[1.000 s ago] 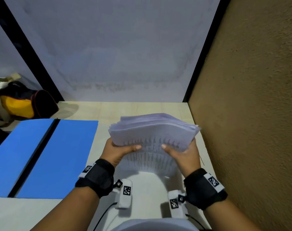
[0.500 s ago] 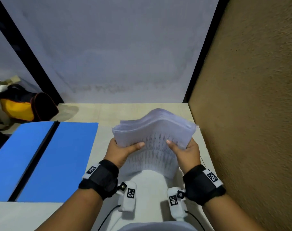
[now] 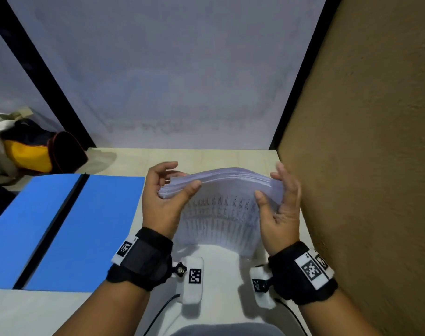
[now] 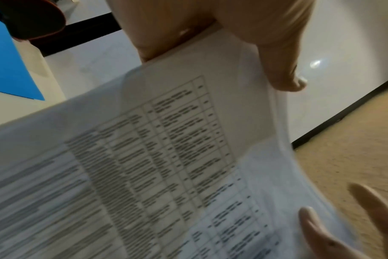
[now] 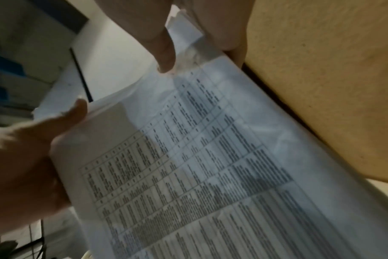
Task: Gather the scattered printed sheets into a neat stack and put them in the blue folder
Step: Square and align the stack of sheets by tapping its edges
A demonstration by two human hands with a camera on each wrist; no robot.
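Note:
A thick stack of printed sheets stands on its lower edge on the pale table, close to the right wall, its top bowed away from me. My left hand pinches the stack's upper left corner, thumb on the printed face and fingers behind. At the upper right corner my right hand grips it, thumb in front and fingers up along the side edge. The wrist views show the tabled print close up. The blue folder lies open and flat to the left, with nothing on it.
A brown textured wall runs close along the right of the stack. A pale panel closes the back. A black and yellow bag sits at the far left, behind the folder.
Both hands have slid from the stack's front up to its top corners, fingers now reaching above the edge. The sheets' top edge has drawn together and looks more even.

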